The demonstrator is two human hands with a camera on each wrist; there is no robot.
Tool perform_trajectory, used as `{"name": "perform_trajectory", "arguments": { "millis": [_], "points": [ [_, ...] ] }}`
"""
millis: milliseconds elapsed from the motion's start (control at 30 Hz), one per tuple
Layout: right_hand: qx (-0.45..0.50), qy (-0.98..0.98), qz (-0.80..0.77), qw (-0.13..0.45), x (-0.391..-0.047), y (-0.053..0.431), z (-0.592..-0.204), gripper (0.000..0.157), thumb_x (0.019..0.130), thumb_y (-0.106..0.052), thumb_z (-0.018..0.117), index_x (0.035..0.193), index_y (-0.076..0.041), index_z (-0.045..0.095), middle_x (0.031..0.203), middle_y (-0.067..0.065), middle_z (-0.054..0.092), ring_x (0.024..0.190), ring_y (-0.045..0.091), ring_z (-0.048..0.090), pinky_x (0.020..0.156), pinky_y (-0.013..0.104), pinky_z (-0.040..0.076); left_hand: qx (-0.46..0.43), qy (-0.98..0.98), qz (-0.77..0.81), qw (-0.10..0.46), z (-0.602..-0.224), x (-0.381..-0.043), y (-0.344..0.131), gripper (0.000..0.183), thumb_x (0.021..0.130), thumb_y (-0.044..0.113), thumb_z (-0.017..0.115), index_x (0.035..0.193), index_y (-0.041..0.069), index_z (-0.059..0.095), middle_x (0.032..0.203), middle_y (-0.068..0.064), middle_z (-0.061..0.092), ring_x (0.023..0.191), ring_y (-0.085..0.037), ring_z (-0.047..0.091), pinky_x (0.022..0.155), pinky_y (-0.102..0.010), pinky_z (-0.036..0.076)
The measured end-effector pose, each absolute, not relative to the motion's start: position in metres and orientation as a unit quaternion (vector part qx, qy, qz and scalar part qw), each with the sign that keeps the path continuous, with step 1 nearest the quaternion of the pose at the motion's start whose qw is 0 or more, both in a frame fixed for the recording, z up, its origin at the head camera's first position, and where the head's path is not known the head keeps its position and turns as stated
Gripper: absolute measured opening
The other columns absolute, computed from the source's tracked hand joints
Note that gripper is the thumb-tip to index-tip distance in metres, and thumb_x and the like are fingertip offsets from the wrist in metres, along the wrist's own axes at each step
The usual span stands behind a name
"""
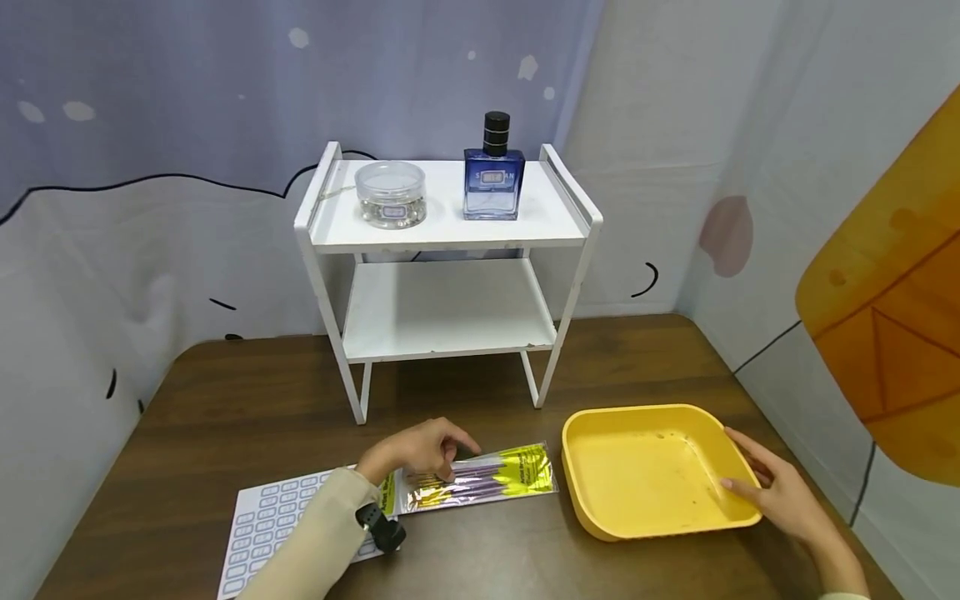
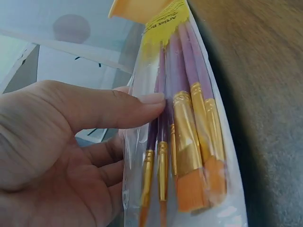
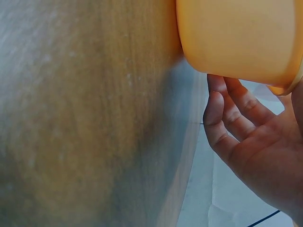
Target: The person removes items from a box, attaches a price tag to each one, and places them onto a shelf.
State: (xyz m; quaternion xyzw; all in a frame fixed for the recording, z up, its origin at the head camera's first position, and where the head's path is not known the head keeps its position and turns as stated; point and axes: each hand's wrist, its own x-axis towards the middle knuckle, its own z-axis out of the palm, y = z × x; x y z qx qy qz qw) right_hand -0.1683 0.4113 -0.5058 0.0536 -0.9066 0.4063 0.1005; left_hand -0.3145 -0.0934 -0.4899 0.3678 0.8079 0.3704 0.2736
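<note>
A clear packet of paintbrushes (image 1: 480, 479) with purple handles and a yellow label lies on the table. My left hand (image 1: 422, 450) holds it near its left part; in the left wrist view the thumb (image 2: 118, 106) presses on the plastic over the brushes (image 2: 189, 156), with the other fingers at the packet's edge, partly hidden. To the right stands a shallow yellow tray (image 1: 652, 475) with nothing in it. My right hand (image 1: 780, 492) grips its right rim, thumb over the inside and fingers against the outer wall (image 3: 241, 38).
A white two-tier shelf (image 1: 450, 304) stands at the back, bearing a clear lidded jar (image 1: 391, 196) and a blue bottle (image 1: 492, 183) on top. A sheet of labels (image 1: 262, 525) lies under my left forearm. Behind hang printed cloths (image 1: 187, 250).
</note>
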Motion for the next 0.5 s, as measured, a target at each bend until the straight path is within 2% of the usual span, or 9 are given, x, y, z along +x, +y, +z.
{"name": "perform_trajectory", "arguments": {
  "millis": [67,167,200,300,333,367,400,433,500],
  "points": [
    [0.056,-0.907,0.404,0.102,-0.168,0.412,-0.505,0.074,0.084,0.003,0.074,0.149,0.003,0.04,0.122,-0.042,0.041,0.097,-0.015,0.056,0.063,0.021,0.057,0.37,0.816,0.363,0.257,-0.49,-0.314,-0.093,0.049,0.074,-0.017,0.072,0.12,-0.001,0.069,0.062,0.004,0.048,0.058,-0.007,0.043,0.054,-0.018,0.037],
    [0.049,-0.909,0.403,0.096,-0.166,0.411,-0.504,0.073,0.085,0.001,0.074,0.149,0.003,0.04,0.125,-0.032,0.047,0.097,-0.014,0.057,0.063,0.023,0.057,0.36,0.831,0.352,0.236,-0.49,-0.312,-0.093,0.049,0.073,-0.012,0.076,0.12,0.001,0.07,0.068,0.002,0.05,0.062,-0.009,0.045,0.056,-0.02,0.038],
    [0.048,-0.909,0.402,0.093,-0.166,0.411,-0.504,0.073,0.086,0.001,0.074,0.149,0.003,0.039,0.128,-0.024,0.051,0.096,-0.014,0.057,0.063,0.024,0.058,0.355,0.835,0.352,0.23,-0.489,-0.312,-0.094,0.049,0.073,-0.011,0.078,0.12,0.001,0.069,0.071,0.0,0.052,0.064,-0.011,0.046,0.057,-0.021,0.039],
    [0.035,-0.908,0.409,0.08,-0.165,0.41,-0.502,0.072,0.088,-0.002,0.073,0.15,0.003,0.038,0.127,-0.024,0.051,0.095,-0.013,0.058,0.062,0.027,0.058,0.344,0.845,0.357,0.201,-0.486,-0.31,-0.1,0.049,0.073,-0.006,0.08,0.121,0.0,0.068,0.081,-0.006,0.057,0.073,-0.015,0.049,0.063,-0.023,0.043],
    [0.03,-0.908,0.411,0.076,-0.165,0.41,-0.501,0.072,0.088,-0.004,0.073,0.15,0.003,0.037,0.125,-0.03,0.048,0.095,-0.013,0.058,0.063,0.027,0.059,0.341,0.847,0.362,0.188,-0.485,-0.31,-0.103,0.05,0.073,-0.005,0.081,0.121,0.0,0.068,0.085,-0.008,0.058,0.077,-0.016,0.051,0.065,-0.023,0.044],
    [0.026,-0.909,0.409,0.074,-0.165,0.409,-0.5,0.071,0.089,-0.005,0.073,0.15,0.003,0.037,0.125,-0.029,0.048,0.095,-0.013,0.058,0.063,0.027,0.058,0.337,0.849,0.368,0.176,-0.483,-0.309,-0.107,0.05,0.074,-0.005,0.081,0.122,-0.001,0.067,0.088,-0.011,0.059,0.08,-0.017,0.052,0.068,-0.024,0.046],
    [0.026,-0.91,0.407,0.074,-0.165,0.408,-0.499,0.07,0.09,-0.005,0.072,0.15,0.004,0.037,0.127,-0.022,0.053,0.094,-0.012,0.058,0.063,0.027,0.058,0.335,0.85,0.373,0.161,-0.481,-0.309,-0.112,0.05,0.074,-0.004,0.081,0.122,-0.001,0.067,0.09,-0.013,0.06,0.082,-0.018,0.054,0.07,-0.024,0.047],
    [0.022,-0.912,0.404,0.072,-0.165,0.408,-0.498,0.069,0.09,-0.007,0.072,0.15,0.004,0.038,0.126,-0.021,0.055,0.093,-0.011,0.059,0.063,0.027,0.058,0.335,0.85,0.379,0.146,-0.479,-0.308,-0.117,0.05,0.075,-0.003,0.081,0.123,-0.002,0.066,0.092,-0.014,0.061,0.085,-0.02,0.055,0.073,-0.024,0.048],
    [0.018,-0.918,0.388,0.077,-0.166,0.406,-0.496,0.067,0.091,-0.008,0.071,0.148,0.007,0.039,0.124,0.002,0.066,0.089,-0.01,0.06,0.062,0.026,0.057,0.331,0.851,0.39,0.119,-0.473,-0.305,-0.13,0.049,0.076,-0.002,0.08,0.123,-0.003,0.065,0.094,-0.016,0.061,0.086,-0.021,0.057,0.075,-0.026,0.05]
  ]
}}
